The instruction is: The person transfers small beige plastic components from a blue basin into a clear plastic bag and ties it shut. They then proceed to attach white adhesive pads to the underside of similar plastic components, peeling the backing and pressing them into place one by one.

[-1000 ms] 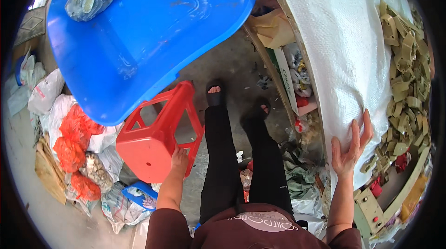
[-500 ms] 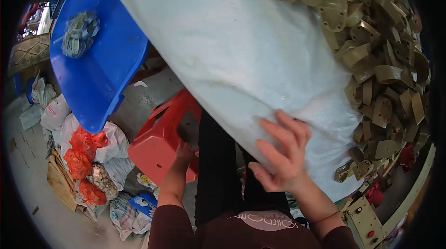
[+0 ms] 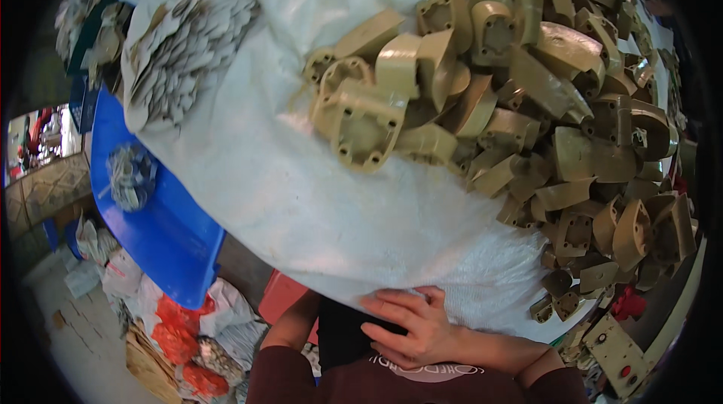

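My right hand (image 3: pixel 410 325) lies with its fingers apart over my dark trousers, its fingertips at the near edge of a white plastic sheet (image 3: pixel 279 204). Nothing shows in its grasp. My left forearm (image 3: pixel 296 319) reaches down beside a red plastic stool (image 3: pixel 280 295), most of which the sheet's edge covers. The left hand's fingers are hidden there. On the sheet, to the right, lies a big heap of olive-tan curved plastic parts (image 3: pixel 572 152) with screw holes. One of them, a part with a rounded plate (image 3: pixel 367 133), sits at the heap's left end.
A pile of flat grey pieces (image 3: pixel 192 57) rests on the sheet's far left. Below it is a blue plastic tray (image 3: pixel 162 242) carrying a clear bundle (image 3: pixel 132 176). Red bags (image 3: pixel 175 336) and white sacks crowd the floor at left. A control box (image 3: pixel 614 355) with buttons stands lower right.
My view has risen toward the tabletop, bringing more of the heap and the grey pile in. My right hand has come down off the sheet to its near edge. The stool is now mostly hidden.
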The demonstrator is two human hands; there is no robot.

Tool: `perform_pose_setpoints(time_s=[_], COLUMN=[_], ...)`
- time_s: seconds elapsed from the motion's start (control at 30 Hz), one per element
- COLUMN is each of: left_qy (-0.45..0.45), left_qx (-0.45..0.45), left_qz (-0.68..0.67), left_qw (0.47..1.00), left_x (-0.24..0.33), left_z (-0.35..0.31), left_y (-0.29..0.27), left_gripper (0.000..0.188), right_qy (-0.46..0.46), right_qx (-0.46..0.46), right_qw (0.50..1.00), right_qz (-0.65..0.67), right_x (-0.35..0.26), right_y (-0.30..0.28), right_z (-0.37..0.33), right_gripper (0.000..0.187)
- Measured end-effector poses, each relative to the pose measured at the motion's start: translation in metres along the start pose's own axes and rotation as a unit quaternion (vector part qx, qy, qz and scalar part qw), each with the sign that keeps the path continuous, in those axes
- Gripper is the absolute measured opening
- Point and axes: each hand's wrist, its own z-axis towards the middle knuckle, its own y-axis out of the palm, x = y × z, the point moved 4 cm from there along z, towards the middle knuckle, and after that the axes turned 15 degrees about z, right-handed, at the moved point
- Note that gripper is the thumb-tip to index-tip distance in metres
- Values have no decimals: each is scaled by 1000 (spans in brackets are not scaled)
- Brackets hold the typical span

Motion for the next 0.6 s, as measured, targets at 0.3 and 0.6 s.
perform_pose_setpoints(time_s=[0.3, 0.6], left_qy=[-26, -71], left_qx=[-6, 42], left_qz=[41, 12], left_qw=[999, 997], left_x=[-74, -117], left_z=[-20, -22], left_y=[-18, -63], left_gripper=[38, 41], right_qy=[3, -26], right_qx=[21, 131], right_qw=[999, 991], right_qz=[-25, -10], right_x=[-1, 1], right_y=[0, 10], right_z=[0, -7], right_gripper=[37, 43])
